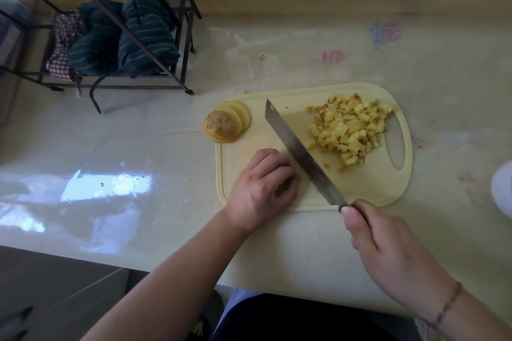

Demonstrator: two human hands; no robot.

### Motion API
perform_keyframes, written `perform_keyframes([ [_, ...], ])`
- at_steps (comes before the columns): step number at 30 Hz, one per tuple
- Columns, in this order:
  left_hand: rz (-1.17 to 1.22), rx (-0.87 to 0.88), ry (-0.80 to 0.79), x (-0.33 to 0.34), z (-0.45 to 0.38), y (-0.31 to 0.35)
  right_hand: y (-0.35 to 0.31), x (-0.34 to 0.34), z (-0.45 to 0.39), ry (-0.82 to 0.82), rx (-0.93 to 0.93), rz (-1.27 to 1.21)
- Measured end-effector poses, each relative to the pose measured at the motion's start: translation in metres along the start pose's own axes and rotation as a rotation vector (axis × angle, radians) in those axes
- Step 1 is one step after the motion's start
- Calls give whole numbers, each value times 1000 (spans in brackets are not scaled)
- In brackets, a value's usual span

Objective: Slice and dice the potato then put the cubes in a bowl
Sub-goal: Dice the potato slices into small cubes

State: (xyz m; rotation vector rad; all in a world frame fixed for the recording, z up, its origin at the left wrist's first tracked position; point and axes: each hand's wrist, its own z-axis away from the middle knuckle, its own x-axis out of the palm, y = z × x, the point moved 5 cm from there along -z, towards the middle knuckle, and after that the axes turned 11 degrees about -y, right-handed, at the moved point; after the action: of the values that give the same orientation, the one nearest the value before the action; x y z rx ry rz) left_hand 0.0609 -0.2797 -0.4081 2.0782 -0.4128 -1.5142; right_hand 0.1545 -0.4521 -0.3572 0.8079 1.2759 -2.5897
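Observation:
A pale yellow cutting board point(368, 188) lies on the counter. A heap of diced potato cubes point(350, 127) covers its far right part. Three round potato slices point(227, 122), the front one with skin, lie stacked at the board's far left corner. My right hand point(388, 246) grips the handle of a long knife point(302, 152), whose blade runs diagonally across the board. My left hand point(261, 188) rests on the board just left of the blade with its fingers curled under; whatever lies beneath them is hidden.
A clear glass bowl point(133, 163) sits on the counter left of the board. A black wire rack point(116, 36) with dark striped cloths stands at the back left. A white object point(502, 188) shows at the right edge. The counter's front edge runs below my forearms.

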Motion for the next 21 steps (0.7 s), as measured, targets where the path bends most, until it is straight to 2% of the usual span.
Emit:
perform_keyframes([
  [5, -23, -1, 27, -3, 7, -1, -1, -2, 7, 18, -19, -7],
  [11, -39, 22, 36, -5, 8, 1, -12, 9, 16, -47, -74, -14],
  [21, -21, 12, 32, -2, 9, -2, -3, 13, 34, -74, 9, 18],
])
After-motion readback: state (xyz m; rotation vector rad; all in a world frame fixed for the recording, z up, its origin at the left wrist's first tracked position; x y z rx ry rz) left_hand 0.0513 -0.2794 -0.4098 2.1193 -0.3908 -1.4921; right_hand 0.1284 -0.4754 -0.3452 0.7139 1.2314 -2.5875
